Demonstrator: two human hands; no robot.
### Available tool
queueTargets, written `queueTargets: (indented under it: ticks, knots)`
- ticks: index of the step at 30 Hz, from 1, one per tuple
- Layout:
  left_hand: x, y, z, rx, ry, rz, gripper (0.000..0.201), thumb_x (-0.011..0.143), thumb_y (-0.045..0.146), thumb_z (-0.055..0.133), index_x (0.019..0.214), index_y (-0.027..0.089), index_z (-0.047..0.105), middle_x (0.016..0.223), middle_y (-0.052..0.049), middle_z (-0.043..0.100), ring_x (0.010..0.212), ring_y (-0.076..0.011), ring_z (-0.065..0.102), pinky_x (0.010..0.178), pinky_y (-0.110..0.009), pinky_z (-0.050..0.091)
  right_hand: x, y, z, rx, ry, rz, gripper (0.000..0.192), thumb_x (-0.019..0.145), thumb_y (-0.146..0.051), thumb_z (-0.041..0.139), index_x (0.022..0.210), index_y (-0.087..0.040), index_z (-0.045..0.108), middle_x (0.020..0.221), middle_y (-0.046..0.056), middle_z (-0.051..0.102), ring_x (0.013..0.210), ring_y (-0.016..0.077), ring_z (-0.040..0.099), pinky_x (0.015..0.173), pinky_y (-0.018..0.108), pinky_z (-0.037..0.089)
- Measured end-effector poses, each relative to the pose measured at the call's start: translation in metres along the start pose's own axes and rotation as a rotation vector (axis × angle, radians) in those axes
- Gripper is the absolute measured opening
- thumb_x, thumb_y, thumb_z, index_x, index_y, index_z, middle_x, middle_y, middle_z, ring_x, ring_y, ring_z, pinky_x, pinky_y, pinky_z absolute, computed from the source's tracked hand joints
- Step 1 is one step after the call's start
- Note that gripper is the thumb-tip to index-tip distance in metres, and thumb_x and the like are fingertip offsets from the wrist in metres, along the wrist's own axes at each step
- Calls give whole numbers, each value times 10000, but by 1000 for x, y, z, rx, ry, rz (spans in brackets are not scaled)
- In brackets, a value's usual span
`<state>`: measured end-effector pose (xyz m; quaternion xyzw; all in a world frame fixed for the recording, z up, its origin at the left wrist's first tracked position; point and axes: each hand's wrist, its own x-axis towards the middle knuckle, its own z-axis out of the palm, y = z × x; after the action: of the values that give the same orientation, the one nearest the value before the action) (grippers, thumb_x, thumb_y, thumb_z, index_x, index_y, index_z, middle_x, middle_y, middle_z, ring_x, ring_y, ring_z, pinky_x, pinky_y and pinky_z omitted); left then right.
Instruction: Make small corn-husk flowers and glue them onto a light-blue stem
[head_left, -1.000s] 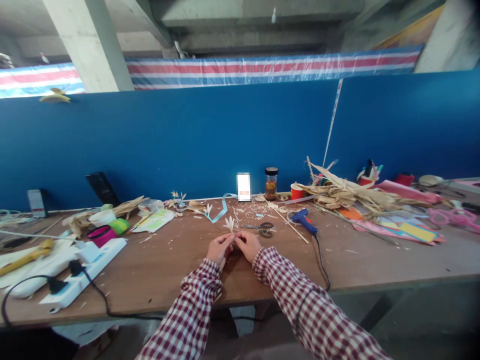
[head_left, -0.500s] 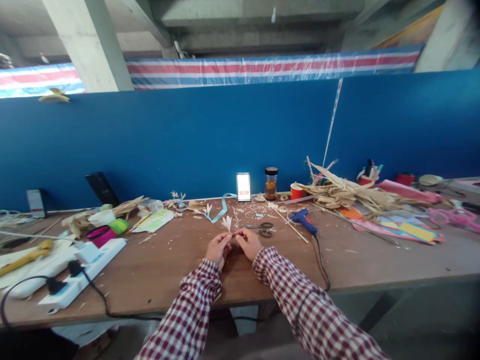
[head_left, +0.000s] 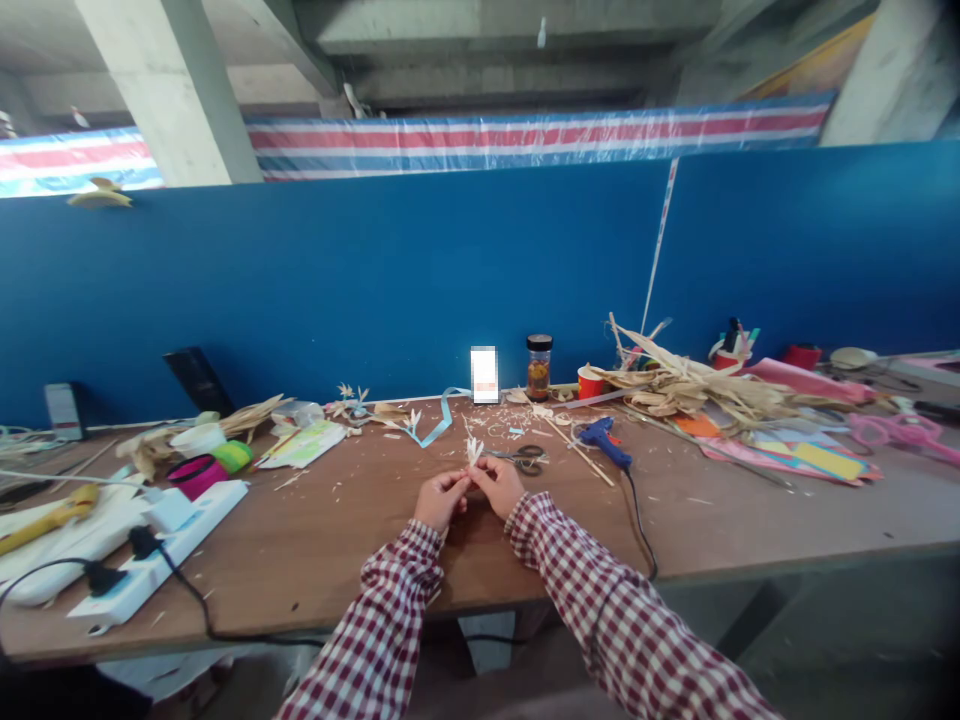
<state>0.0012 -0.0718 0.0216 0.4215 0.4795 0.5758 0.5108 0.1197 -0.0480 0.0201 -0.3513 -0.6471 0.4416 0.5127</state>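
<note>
Left hand [head_left: 440, 500] and right hand [head_left: 498, 489] together, pinching small white-petalled flower [head_left: 474, 453] above brown tabletop [head_left: 337, 545] | flower's base hidden by fingers | dark metal scissors [head_left: 519, 459] beyond right hand, blade tips unclear

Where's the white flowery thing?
In the head view, the white flowery thing is near the middle, where the left hand and right hand meet, left of the scissors.

The left hand [head_left: 441, 500] and right hand [head_left: 499, 490] are hiding the base of the pale flower [head_left: 474, 451], whose petals are blurring together. Pixelation is masking the upright phone [head_left: 484, 376]. The lidded jar [head_left: 538, 372] is showing contents too blurry to identify. The bottom edge is cutting off both checked sleeves [head_left: 396, 610].
</note>
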Motion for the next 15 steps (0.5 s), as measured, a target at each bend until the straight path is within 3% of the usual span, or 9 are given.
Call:
queueTargets:
  ticks: [4, 9, 15]
  knots:
    - [0, 0, 0, 50, -34, 7, 185, 560, 256, 710, 672, 113, 673, 399, 20, 564, 287, -50, 404, 302, -166, 273, 0, -3, -2, -8, 23, 8, 216, 742, -336, 517, 660, -145, 575, 573, 0, 588, 559, 123, 537, 575, 243, 442]
    - [3, -6, -2, 83, -62, 39, 184, 575, 252, 695, 706, 124, 678, 550, -5, 636, 320, -50, 440, 336, -173, 325, 1, -2, -4, -16, 46, 17, 228, 742, -350, 504, 647, -150, 559, 551, -16, 562, 533, 109, 498, 552, 228, 421]
    - [5, -10, -3, 112, -85, 58, 186, 596, 270, 674, 721, 133, 680, 565, 1, 637, 324, -53, 441, 341, -173, 324, 2, 3, -4, -20, 54, 20, 230, 740, -356, 501, 672, -147, 569, 575, -11, 566, 559, 115, 503, 567, 230, 428]
